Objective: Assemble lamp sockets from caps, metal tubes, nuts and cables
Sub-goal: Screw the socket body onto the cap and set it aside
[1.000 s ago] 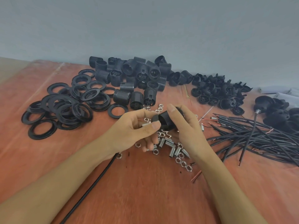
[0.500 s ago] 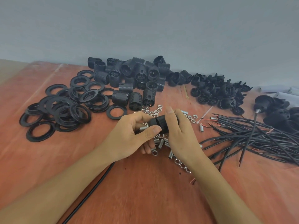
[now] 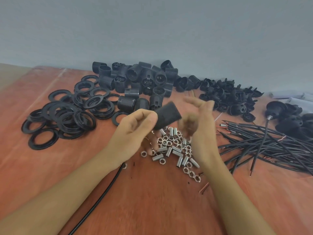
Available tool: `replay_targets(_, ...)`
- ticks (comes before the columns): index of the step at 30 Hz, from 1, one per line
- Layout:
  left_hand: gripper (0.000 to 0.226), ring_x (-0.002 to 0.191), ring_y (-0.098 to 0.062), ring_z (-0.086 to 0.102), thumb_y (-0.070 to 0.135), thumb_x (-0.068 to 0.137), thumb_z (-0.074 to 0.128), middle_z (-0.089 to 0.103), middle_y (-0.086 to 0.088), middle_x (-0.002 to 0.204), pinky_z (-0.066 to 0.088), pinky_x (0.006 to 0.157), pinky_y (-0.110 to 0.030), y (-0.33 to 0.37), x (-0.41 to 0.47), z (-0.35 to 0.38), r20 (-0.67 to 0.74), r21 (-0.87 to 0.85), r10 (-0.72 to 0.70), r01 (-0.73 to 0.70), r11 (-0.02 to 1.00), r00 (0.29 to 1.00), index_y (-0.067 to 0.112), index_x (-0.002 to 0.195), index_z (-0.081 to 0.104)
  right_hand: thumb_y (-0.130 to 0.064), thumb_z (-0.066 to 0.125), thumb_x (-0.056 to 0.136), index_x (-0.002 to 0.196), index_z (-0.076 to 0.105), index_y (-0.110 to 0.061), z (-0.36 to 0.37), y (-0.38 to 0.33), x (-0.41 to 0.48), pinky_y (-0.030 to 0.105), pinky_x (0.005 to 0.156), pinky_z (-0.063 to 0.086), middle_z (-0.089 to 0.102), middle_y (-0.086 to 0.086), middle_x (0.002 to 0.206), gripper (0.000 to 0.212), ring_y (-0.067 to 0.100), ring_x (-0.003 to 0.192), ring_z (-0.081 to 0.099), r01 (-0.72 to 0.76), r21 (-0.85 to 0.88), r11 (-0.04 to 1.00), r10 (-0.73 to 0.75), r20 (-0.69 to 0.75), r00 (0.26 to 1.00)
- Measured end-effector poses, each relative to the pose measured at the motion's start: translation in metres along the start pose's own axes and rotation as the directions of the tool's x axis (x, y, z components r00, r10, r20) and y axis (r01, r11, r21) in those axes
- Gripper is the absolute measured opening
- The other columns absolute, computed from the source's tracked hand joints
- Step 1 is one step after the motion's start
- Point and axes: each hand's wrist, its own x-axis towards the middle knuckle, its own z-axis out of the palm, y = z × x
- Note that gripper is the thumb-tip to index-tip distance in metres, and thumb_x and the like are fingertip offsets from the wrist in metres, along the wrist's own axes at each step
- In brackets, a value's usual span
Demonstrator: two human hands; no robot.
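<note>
Looking down from the head view: you work over the middle of the tabletop (image 3: 152,200), with the stock fanned out round your hands so each kind is an easy reach.
Left hand: your left hand (image 3: 135,131) pinches the black cap (image 3: 167,116) by its left end, raised above the loose hardware, probably so the free end stays open to your other hand.
Black cap: just above centre of the frame, between your two hands. It is blurred, so I cannot tell whether a tube is already in it.
Right hand: your right hand (image 3: 201,126) is smeared by motion just right of the cap. Its fingers look spread wide and appear to grip nothing.
Metal tubes: the metal tubes (image 3: 176,152) lie in a loose scatter directly under your hands, the handiest spot.
Nuts: the nuts (image 3: 191,173) are mixed in with the tubes and trail toward the lower right.
Cables: the cables (image 3: 271,143) lie bundled at the right, bared ends pointing toward you.
Black cable: a single black cable (image 3: 105,189) runs under your left forearm to the bottom edge.
Spare caps: the heap of caps (image 3: 228,97) sits upper right, by the wall.
Other stock: the rings (image 3: 67,119) are piled at the left and the threaded bodies (image 3: 140,78) at upper centre, neither one in use.
Judgement: you seem to be mid-fitting on this cap.
</note>
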Motion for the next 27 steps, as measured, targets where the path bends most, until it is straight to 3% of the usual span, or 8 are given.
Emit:
replay_targets(2, 0.041, 0.052, -0.019, 0.058, 0.041, 0.091, 0.053, 0.064, -0.008, 0.076, 0.045, 0.041, -0.025, 0.000, 0.004, -0.006, -0.040, -0.195, -0.058, 0.049, 0.980, 0.998, 0.003, 0.104, 0.060, -0.049, 0.033, 0.099, 0.112, 0.055, -0.032, -0.017, 0.007, 0.000, 0.023, 0.050, 0.043, 0.060, -0.002, 0.066, 0.031, 0.007, 0.055, 0.051, 0.110, -0.266, 0.958, -0.132, -0.065, 0.989)
replay_targets(4, 0.044, 0.052, -0.017, 0.059, 0.044, 0.089, 0.055, 0.067, -0.009, 0.079, 0.046, 0.040, -0.024, 0.001, 0.010, -0.012, -0.096, -0.334, -0.121, 0.083, 0.939, 0.988, 0.005, 0.106, 0.063, -0.050, 0.046, 0.094, 0.107, 0.057, -0.035, -0.030, 0.016, -0.002, 0.017, 0.050, 0.041, 0.062, -0.007, 0.071, 0.022, 0.002, 0.058, 0.054, 0.116, -0.495, 0.861, -0.150, -0.029, 0.988)
replay_targets(8, 0.045, 0.042, -0.018, 0.053, 0.045, 0.088, 0.044, 0.065, -0.009, 0.068, 0.042, 0.036, -0.023, -0.003, 0.021, -0.021, -0.160, -0.463, -0.207, 0.112, 0.879, 0.965, 0.006, 0.102, 0.062, -0.049, 0.055, 0.090, 0.111, 0.065, -0.025, -0.016, 0.029, -0.005, 0.024, 0.078, 0.044, 0.062, -0.011, 0.093, 0.034, 0.006, 0.087, 0.055, 0.181, -0.691, 0.699, -0.155, 0.101, 0.983)
replay_targets(13, 0.046, 0.034, -0.008, 0.028, 0.048, 0.101, 0.029, 0.041, 0.004, 0.054, 0.026, 0.035, -0.016, -0.008, 0.013, -0.026, -0.219, -0.387, -0.081, -0.010, 0.922, 0.972, 0.019, 0.095, 0.065, -0.037, 0.064, 0.091, 0.119, 0.067, -0.016, 0.014, 0.032, -0.021, 0.037, 0.090, 0.043, 0.061, -0.001, 0.102, 0.035, 0.020, 0.097, 0.053, 0.363, -0.713, 0.600, -0.257, 0.259, 0.931)
replay_targets(19, 0.050, 0.037, -0.014, 0.028, 0.037, 0.107, 0.022, 0.041, 0.002, 0.050, 0.026, 0.041, -0.023, 0.001, 0.014, -0.032, -0.489, -0.144, 0.117, -0.212, 0.967, 0.864, 0.013, 0.083, 0.058, -0.034, 0.060, 0.088, 0.118, 0.068, -0.019, 0.050, 0.018, -0.017, 0.040, 0.091, 0.041, 0.062, -0.001, 0.118, 0.035, 0.026, 0.108, 0.053, 0.546, -0.737, 0.399, -0.363, 0.420, 0.832)
replay_targets(24, 0.045, 0.038, -0.012, 0.031, 0.031, 0.108, 0.022, 0.035, -0.010, 0.054, 0.023, 0.042, -0.028, 0.007, 0.011, -0.031, -0.608, -0.015, 0.225, -0.294, 0.956, 0.762, 0.010, 0.072, 0.039, -0.032, 0.047, 0.091, 0.116, 0.066, -0.023, 0.094, 0.016, 0.007, 0.039, 0.102, 0.024, 0.059, -0.005, 0.127, 0.033, 0.026, 0.118, 0.045, 0.627, -0.761, 0.165, -0.214, 0.593, 0.776)
replay_targets(27, 0.045, 0.038, -0.011, 0.032, 0.028, 0.108, 0.022, 0.033, -0.010, 0.057, 0.024, 0.041, -0.025, 0.007, 0.011, -0.030, -0.600, 0.029, 0.264, -0.310, 0.950, 0.755, 0.008, 0.073, 0.040, -0.027, 0.054, 0.092, 0.104, 0.070, -0.026, 0.106, 0.024, 0.010, 0.037, 0.103, 0.022, 0.063, -0.006, 0.107, 0.020, 0.024, 0.108, 0.048, 0.584, -0.809, 0.068, -0.180, 0.566, 0.805)
